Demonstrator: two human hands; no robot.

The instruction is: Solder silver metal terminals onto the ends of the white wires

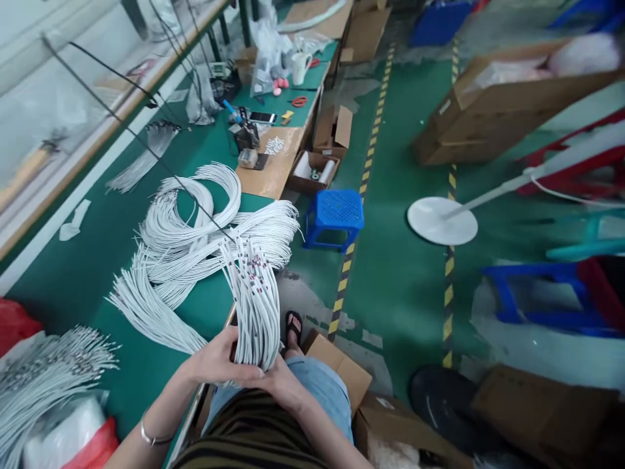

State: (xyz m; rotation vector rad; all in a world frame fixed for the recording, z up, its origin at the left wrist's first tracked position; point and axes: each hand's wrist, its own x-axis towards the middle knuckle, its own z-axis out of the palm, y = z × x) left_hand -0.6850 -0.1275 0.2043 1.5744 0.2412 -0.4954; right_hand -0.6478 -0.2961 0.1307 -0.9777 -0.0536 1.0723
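A thick bundle of white cables (256, 312) stands upright in front of my body, its dark and reddish tipped ends fanned out at the top. My left hand (222, 361) is wrapped round the bundle's lower part, thumb across the front. My right hand (280, 378) grips the same bundle low on its right side; its fingers are partly hidden behind the cables. Just beyond lies a large heap of looped white cables (190, 228) on the green tabletop (205, 312). One tail of that heap runs toward my left wrist.
More white cables (53, 371) lie at the lower left. Farther up the table are a brown board (278, 176), a phone (262, 118), red-handled scissors (299, 101) and a white mug (301, 68). A blue stool (336, 212) and cardboard boxes (336, 368) stand on the floor.
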